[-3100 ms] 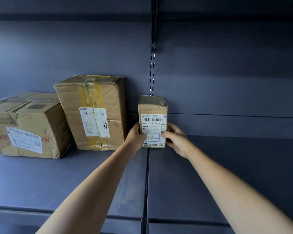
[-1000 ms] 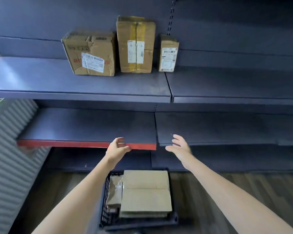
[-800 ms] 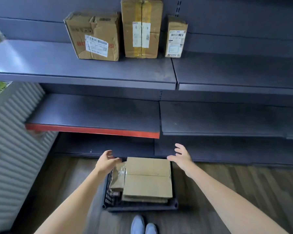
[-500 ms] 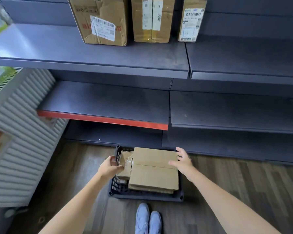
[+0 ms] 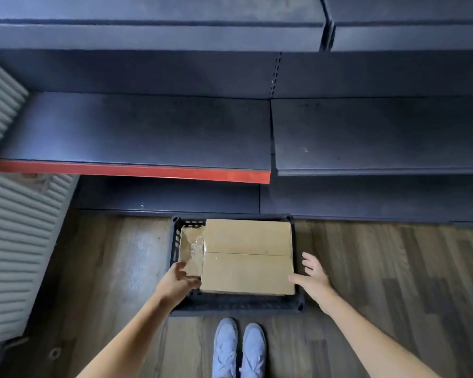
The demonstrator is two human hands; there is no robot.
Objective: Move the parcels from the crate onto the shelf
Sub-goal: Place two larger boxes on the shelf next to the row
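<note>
The big parcel (image 5: 247,256) is lying in the crate (image 5: 234,304) at 6 o'clock on the floor (image 5: 380,268). Both hands are flanking it, fingers spread: left hand (image 5: 178,283) at 9 o'clock, right hand (image 5: 313,279) at 3 o'clock, neither gripping.

Dark blue-grey metal shelving (image 5: 153,126) fills the upper view — one board has a red front edge (image 5: 131,171). Below lies a wood-plank floor (image 5: 393,268) in grey-brown tones. A pale ribbed panel (image 5: 14,241) stands at the left, dimly lit.
</note>
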